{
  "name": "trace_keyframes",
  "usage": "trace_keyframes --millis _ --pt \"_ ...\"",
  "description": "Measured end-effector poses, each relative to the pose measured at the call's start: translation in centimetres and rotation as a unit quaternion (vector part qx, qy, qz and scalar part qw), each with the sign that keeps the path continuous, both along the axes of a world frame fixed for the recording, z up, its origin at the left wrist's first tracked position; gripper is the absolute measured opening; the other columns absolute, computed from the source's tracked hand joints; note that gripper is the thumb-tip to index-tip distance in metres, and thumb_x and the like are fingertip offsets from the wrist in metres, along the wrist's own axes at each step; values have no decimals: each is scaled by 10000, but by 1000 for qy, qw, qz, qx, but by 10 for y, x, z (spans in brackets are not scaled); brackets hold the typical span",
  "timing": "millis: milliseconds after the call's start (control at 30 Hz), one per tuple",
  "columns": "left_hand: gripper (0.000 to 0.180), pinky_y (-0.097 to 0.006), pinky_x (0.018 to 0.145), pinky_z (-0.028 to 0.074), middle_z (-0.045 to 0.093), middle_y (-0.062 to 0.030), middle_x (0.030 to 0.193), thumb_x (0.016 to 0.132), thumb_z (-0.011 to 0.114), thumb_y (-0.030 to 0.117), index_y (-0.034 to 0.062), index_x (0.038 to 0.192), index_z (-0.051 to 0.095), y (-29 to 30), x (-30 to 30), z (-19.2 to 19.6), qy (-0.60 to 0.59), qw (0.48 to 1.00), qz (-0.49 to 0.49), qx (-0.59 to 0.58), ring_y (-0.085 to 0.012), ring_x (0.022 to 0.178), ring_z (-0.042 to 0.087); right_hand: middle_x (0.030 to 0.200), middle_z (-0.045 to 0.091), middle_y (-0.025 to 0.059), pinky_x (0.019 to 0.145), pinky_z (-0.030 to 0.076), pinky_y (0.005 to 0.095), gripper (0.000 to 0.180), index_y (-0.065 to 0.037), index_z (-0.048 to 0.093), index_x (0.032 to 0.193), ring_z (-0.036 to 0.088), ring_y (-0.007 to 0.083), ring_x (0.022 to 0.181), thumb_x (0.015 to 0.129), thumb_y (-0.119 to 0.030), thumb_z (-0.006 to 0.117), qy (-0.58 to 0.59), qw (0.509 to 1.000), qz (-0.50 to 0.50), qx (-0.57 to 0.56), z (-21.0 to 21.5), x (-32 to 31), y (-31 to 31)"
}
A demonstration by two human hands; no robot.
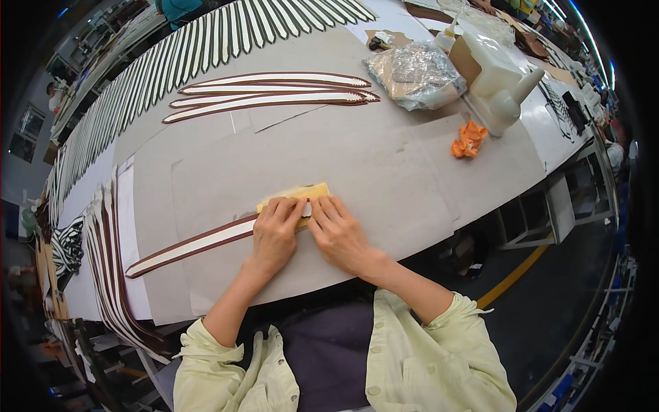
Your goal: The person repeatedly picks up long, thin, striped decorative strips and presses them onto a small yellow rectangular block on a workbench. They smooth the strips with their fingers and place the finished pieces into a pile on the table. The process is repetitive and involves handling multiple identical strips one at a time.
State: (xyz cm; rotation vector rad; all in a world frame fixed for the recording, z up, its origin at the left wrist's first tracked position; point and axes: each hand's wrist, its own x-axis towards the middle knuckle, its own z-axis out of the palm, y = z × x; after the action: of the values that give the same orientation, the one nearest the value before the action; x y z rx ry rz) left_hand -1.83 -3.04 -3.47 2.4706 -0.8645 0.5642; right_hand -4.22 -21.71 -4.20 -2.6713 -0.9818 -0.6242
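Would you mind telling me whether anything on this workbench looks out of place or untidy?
Only a crumpled orange rag lying loose on the table, and a rumpled clear plastic bag behind it. The strips lie in neat rows.

Long cream strap [189,248] with brown edging, flat on the grey table [384,172], slanting left, right end on a yellow pad [302,193], under both hands.

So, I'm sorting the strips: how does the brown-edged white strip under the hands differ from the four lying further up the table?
The brown-edged white strip under the hands lies alone, one end pressed on a yellow block by the left hand and right hand. The four strips further up lie grouped, untouched, both pointed ends visible. Both share a white centre and brown edging.
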Motion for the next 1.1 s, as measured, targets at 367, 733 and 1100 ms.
trace_keyframes --millis 367,733,1100 --pt "542 -431 859 540 640 -116 1173 747 615 -125 -8 1271 690 8 -6 0 15 1000 9 -3 -322 1032 608 1270 649 314 1100 457 498 305 101 672 1053 601 417 1218 814 -86 638 -17 999 29 29 -1 4 -3" --pt "475 -414 852 550 653 -119 1175 786 643 -73 -20 1254 702 8 -8 -1 -8 999 11 33 -299 1059 634 1180 673 280 1080 471 462 291 91 683 1009 628 375 1152 799 -105 634 -18 998 54 5 6 11 -1" --pt "515 -415 856 570 650 -124 1228 768 617 -88 -29 1275 684 9 -12 1 20 1000 16 7 -306 1071 641 1148 668 259 1074 459 467 275 83 682 1002 618 373 1145 795 -91 633 -29 997 74 -10 4 16 0"
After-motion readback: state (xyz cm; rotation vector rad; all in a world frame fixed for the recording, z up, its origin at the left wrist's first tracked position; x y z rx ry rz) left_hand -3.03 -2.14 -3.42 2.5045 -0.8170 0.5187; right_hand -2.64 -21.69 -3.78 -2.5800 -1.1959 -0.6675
